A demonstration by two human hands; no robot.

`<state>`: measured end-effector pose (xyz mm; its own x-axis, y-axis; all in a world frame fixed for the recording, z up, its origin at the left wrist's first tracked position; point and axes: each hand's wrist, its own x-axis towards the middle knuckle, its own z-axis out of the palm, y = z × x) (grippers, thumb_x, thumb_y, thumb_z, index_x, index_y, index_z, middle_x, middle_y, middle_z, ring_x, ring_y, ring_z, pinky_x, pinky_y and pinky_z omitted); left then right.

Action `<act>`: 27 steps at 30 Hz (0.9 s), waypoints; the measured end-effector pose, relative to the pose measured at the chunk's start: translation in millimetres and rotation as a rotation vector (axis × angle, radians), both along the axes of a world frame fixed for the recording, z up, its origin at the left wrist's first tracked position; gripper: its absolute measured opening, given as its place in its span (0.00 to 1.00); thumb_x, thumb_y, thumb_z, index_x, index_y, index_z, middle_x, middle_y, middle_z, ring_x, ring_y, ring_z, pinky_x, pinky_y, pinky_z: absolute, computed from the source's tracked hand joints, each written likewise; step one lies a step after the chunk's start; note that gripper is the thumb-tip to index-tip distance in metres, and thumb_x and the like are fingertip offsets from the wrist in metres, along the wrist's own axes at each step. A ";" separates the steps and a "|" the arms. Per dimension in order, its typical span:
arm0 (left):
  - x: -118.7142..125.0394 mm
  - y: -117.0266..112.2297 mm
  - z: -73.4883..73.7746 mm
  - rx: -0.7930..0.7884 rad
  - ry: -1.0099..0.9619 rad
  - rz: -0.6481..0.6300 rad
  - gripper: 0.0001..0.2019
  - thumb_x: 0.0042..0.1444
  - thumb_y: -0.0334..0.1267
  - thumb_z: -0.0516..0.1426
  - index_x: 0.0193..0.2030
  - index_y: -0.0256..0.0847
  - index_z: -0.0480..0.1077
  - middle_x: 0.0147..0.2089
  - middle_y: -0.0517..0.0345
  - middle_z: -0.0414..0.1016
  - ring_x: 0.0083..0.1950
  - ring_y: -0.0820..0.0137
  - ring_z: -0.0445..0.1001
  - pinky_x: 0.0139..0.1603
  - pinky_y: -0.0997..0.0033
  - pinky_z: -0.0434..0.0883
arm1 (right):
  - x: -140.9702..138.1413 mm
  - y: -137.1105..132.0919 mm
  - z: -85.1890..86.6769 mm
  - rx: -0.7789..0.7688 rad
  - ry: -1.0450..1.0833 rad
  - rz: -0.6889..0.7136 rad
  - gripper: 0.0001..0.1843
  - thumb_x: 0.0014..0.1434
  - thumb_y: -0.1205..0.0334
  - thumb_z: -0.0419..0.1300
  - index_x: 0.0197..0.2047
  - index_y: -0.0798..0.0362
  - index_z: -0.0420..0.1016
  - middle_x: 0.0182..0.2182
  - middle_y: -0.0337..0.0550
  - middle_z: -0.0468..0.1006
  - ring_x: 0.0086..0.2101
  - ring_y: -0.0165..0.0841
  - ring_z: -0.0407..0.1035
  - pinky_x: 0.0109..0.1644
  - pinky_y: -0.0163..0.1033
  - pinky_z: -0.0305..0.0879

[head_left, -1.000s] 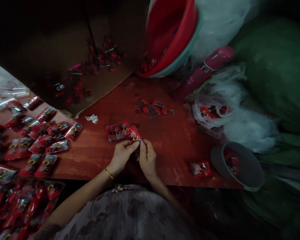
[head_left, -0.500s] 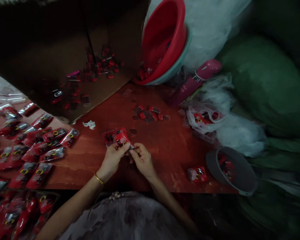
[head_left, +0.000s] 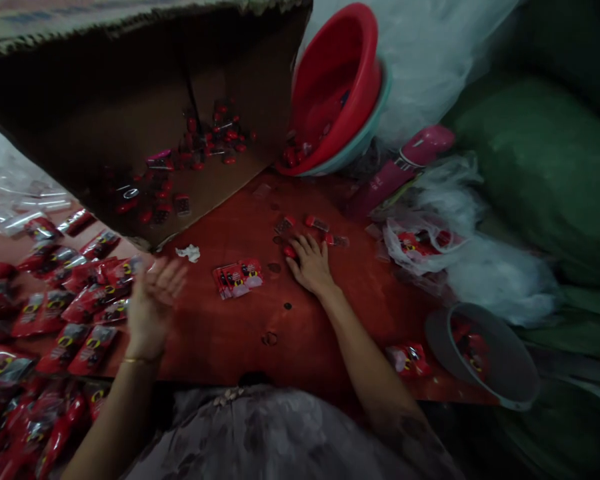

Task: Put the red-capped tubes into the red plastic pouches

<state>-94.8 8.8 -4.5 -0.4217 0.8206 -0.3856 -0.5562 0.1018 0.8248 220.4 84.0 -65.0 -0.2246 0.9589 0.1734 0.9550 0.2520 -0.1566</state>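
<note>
My left hand (head_left: 153, 310), slightly blurred, is raised with its fingers apart and nothing in it. It is beside a spread of filled red packets (head_left: 93, 347) on the table's left side. On the table, my right hand (head_left: 311, 265) reaches over a few small clear containers with red caps (head_left: 317, 223). Its fingers are spread, and a red cap (head_left: 289, 252) shows at the fingertips; part of the group is hidden under the hand. Between my hands lies a small stack of flat red printed packets (head_left: 237, 277).
A cardboard box (head_left: 260, 140) on its side holds several red-capped containers. Behind stand a tilted red basin (head_left: 365, 47) and a pink flask (head_left: 380, 187). At right are a plastic bag (head_left: 397, 250), a grey bucket (head_left: 437, 333) and a red packet (head_left: 407, 360).
My hands have separated: the left moved left to the filled packets, without the red packet; the right moved up and right to the red-capped containers. The flat stack now lies untouched.
</note>
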 end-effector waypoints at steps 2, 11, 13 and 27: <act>29.2 3.3 -4.2 0.016 0.360 -0.243 0.19 0.47 0.50 0.62 0.41 0.39 0.75 0.46 0.47 0.78 0.50 0.60 0.74 0.57 0.59 0.66 | 7.6 -22.9 -0.2 0.000 0.000 0.083 0.25 0.63 0.53 0.48 0.61 0.53 0.62 0.63 0.49 0.60 0.63 0.48 0.48 0.64 0.65 0.36; 93.2 38.5 -38.9 0.285 1.628 -0.788 0.12 0.55 0.37 0.57 0.45 0.44 0.77 0.60 0.44 0.68 0.66 0.48 0.56 0.65 0.42 0.48 | 19.9 -85.6 -0.3 0.176 0.124 0.120 0.25 0.62 0.52 0.50 0.57 0.58 0.65 0.60 0.58 0.63 0.63 0.47 0.49 0.64 0.61 0.43; 91.8 36.9 -45.4 0.285 1.715 -0.774 0.12 0.57 0.38 0.54 0.45 0.46 0.77 0.59 0.46 0.70 0.66 0.49 0.56 0.65 0.42 0.49 | 12.6 -91.1 0.0 0.229 0.174 0.135 0.22 0.61 0.54 0.51 0.55 0.57 0.67 0.58 0.58 0.66 0.62 0.47 0.53 0.64 0.61 0.45; 96.0 4.0 -15.6 0.327 1.343 -0.581 0.25 0.58 0.46 0.54 0.61 0.41 0.64 0.62 0.44 0.65 0.65 0.53 0.59 0.63 0.49 0.57 | -80.1 -76.2 21.3 -0.190 1.267 -0.085 0.15 0.60 0.51 0.54 0.33 0.53 0.74 0.28 0.39 0.75 0.30 0.31 0.69 0.37 0.35 0.65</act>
